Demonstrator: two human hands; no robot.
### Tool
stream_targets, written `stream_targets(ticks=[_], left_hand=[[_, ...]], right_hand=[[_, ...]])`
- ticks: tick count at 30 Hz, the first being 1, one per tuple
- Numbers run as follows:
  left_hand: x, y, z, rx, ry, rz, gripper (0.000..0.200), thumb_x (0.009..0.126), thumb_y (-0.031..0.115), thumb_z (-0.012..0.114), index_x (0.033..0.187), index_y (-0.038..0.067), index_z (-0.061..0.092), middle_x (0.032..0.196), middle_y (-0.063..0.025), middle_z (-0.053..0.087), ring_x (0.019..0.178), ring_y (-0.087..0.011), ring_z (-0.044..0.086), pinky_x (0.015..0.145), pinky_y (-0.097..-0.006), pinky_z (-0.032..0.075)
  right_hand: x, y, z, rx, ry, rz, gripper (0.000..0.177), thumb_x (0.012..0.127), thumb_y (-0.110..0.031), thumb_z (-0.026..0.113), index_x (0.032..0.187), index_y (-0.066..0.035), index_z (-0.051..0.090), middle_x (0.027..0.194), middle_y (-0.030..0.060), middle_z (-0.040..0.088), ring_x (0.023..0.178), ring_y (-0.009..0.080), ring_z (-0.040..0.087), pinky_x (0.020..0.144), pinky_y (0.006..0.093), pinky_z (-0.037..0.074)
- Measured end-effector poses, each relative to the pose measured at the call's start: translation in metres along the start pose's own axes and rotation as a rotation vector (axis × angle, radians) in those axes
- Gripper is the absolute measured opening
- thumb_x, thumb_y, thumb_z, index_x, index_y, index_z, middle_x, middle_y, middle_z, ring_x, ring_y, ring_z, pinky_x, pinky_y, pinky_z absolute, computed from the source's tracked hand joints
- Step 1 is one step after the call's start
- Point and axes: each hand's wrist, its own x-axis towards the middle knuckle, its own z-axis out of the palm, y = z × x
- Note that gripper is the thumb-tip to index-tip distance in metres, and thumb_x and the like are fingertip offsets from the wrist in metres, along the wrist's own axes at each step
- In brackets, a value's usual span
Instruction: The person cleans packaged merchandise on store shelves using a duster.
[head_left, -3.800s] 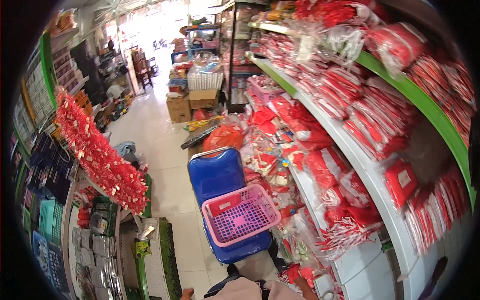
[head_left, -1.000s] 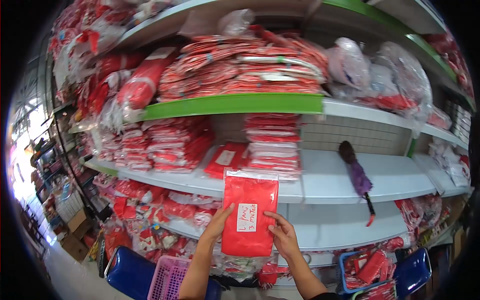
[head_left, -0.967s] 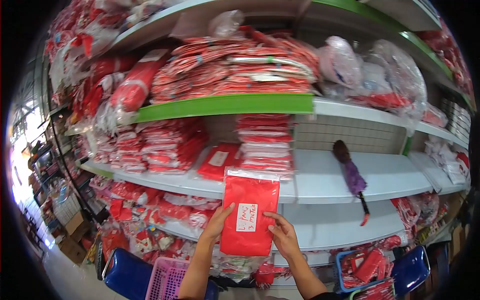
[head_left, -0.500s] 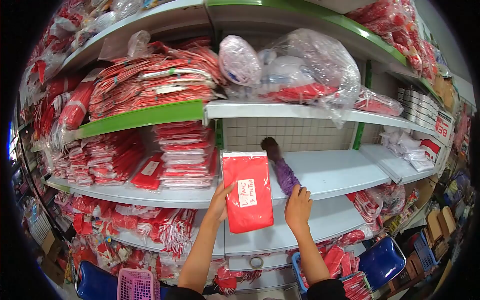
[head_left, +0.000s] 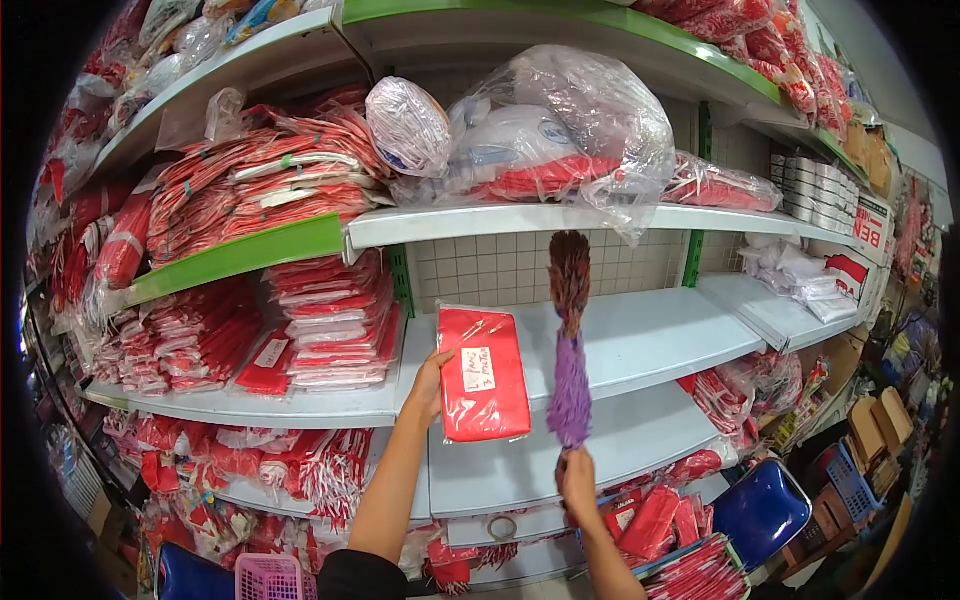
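Observation:
My left hand [head_left: 428, 385] grips the left edge of a flat red packet [head_left: 500, 405] in clear plastic. A white handwritten label [head_left: 478, 369] is on its front. The packet is held upright before the middle shelf [head_left: 640, 325]. To its right, my right hand [head_left: 577, 483] is closed round the lower end of a feather duster [head_left: 569, 385]. Purple feathers cover its lower part and brown ones its tip, which points up near the edge of the upper shelf. The duster's handle is hidden in my fist.
Left of the packet rises a stack of red and white packets [head_left: 335, 330]. Overhead, a white shelf edge [head_left: 520, 224] carries a big clear plastic bag [head_left: 590, 120]. Low down are a pink basket [head_left: 270, 577], a roll of tape [head_left: 501, 528] and a blue chair [head_left: 762, 513].
The duster has swung from leaning left over the middle shelf to upright, nearer me. My right hand has dropped lower. The packet has shifted slightly left in view and tilted.

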Motion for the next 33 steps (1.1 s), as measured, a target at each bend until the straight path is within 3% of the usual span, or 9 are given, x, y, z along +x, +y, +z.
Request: stream_targets(ticks=[5,12,16,18,20,24,29,31,33], left_hand=[[-0.007,0.006,0.001,-0.062,-0.018,0.0,0.034,0.091,0.026,0.043,0.118,0.005,0.047,0.106,-0.0115,0.06,0.09,-0.0229,0.061,0.08,-0.0391,0.051],[-0.008,0.001,0.001,-0.15,0.033,0.007,0.046,0.095,0.044,0.034,0.116,0.006,0.05,0.108,-0.0098,0.06,0.096,-0.023,0.059,0.085,-0.041,0.047],[0.028,-0.024,-0.073,-0.321,-0.481,0.004,0.048,0.094,0.045,0.033,0.116,0.006,0.05,0.103,-0.0104,0.062,0.091,-0.0234,0.06,0.084,-0.0404,0.047],[-0.006,-0.002,-0.006,-0.116,-0.014,0.035,0.048,0.094,0.047,0.034,0.115,0.007,0.051,0.103,-0.0103,0.062,0.091,-0.0232,0.06,0.083,-0.0405,0.048],[-0.007,0.0,-0.005,-0.116,-0.029,-0.006,0.044,0.095,0.044,0.033,0.113,0.008,0.051,0.105,-0.0084,0.062,0.093,-0.0219,0.06,0.084,-0.0396,0.048],[-0.014,0.004,0.004,-0.108,-0.041,0.009,0.046,0.095,0.044,0.034,0.118,0.007,0.05,0.111,-0.0092,0.059,0.099,-0.0224,0.058,0.088,-0.0397,0.046],[-0.016,0.004,0.007,-0.068,-0.012,0.012,0.047,0.095,0.045,0.035,0.118,0.007,0.05,0.111,-0.0091,0.059,0.098,-0.0223,0.058,0.088,-0.0389,0.046],[-0.025,0.011,0.017,-0.045,0.025,0.026,0.046,0.094,0.045,0.036,0.116,0.007,0.051,0.109,-0.0099,0.059,0.096,-0.022,0.059,0.085,-0.038,0.048],[0.007,-0.01,-0.054,-0.295,-0.562,0.013,0.046,0.094,0.045,0.036,0.117,0.007,0.05,0.108,-0.0096,0.059,0.096,-0.0221,0.059,0.085,-0.0381,0.048]], right_hand=[[-0.048,-0.003,0.023,-0.016,-0.503,0.163,0.034,0.095,-0.031,0.045,0.072,-0.006,0.045,0.052,-0.0037,0.038,0.041,0.0078,0.035,0.038,0.0249,0.027],[-0.042,-0.033,0.033,0.659,-0.478,0.69,0.038,0.095,-0.041,0.04,0.072,-0.011,0.038,0.052,-0.0048,0.028,0.038,0.0045,0.024,0.032,0.0212,0.016],[-0.028,-0.032,0.019,0.54,-0.852,0.736,0.039,0.095,-0.044,0.038,0.074,-0.012,0.036,0.051,-0.0045,0.026,0.037,0.0043,0.022,0.031,0.0206,0.015],[-0.024,-0.042,0.024,0.575,-0.678,0.692,0.039,0.095,-0.045,0.038,0.073,-0.012,0.035,0.051,-0.0051,0.025,0.037,0.004,0.022,0.032,0.0205,0.016],[-0.022,-0.043,0.034,0.657,-0.492,0.698,0.039,0.095,-0.045,0.039,0.074,-0.012,0.035,0.052,-0.0056,0.025,0.037,0.0038,0.022,0.032,0.0205,0.016],[-0.004,-0.05,0.031,0.51,-0.824,0.688,0.04,0.094,-0.046,0.039,0.074,-0.012,0.035,0.052,-0.0058,0.025,0.037,0.0037,0.022,0.031,0.0213,0.016],[0.011,-0.045,0.045,0.563,-0.527,0.591,0.039,0.095,-0.046,0.039,0.074,-0.014,0.036,0.051,-0.006,0.023,0.038,0.0034,0.02,0.032,0.021,0.014],[-0.003,-0.035,0.048,0.502,-0.674,0.588,0.039,0.095,-0.046,0.039,0.073,-0.014,0.035,0.051,-0.0062,0.023,0.038,0.0035,0.019,0.033,0.0214,0.014],[-0.017,-0.023,0.047,0.469,-0.724,0.582,0.039,0.095,-0.045,0.039,0.072,-0.014,0.035,0.051,-0.0065,0.023,0.038,0.0037,0.02,0.034,0.0217,0.016]])
